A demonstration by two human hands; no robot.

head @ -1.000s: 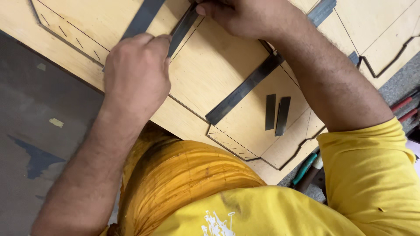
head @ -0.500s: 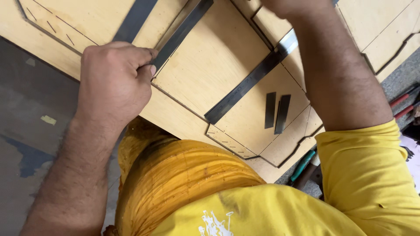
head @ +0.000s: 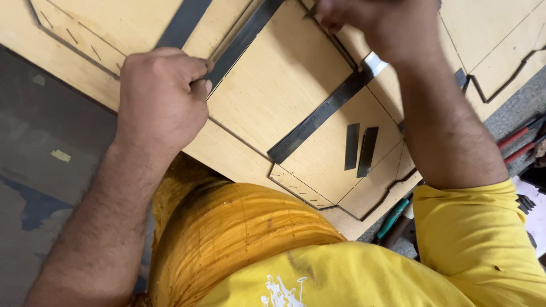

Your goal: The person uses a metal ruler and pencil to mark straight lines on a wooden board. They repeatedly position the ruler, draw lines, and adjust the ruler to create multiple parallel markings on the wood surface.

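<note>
My left hand (head: pixel 162 96) is shut on the lower end of a dark metal strip (head: pixel 244 35). The strip lies slanted along a cut line in the plywood board (head: pixel 273 85). At the top edge of the view, my right hand (head: pixel 378 28) has its fingers pinched together over another cut line. A thin dark tip pokes out of them, and I cannot make out what it belongs to. A long steel strip (head: pixel 318 116) lies diagonally on the board under my right forearm.
Two short dark metal strips (head: pixel 360 148) lie side by side on the board. Another dark strip (head: pixel 183 23) crosses the upper left. Red-handled tools (head: pixel 515 139) and a green-handled tool (head: pixel 395 219) lie off the board's right edge. Grey floor (head: pixel 40 148) shows at left.
My right hand left the strip's upper end, went out of view, and is now lower over a cut line to the right. My left hand kept its grip, shifting slightly.
</note>
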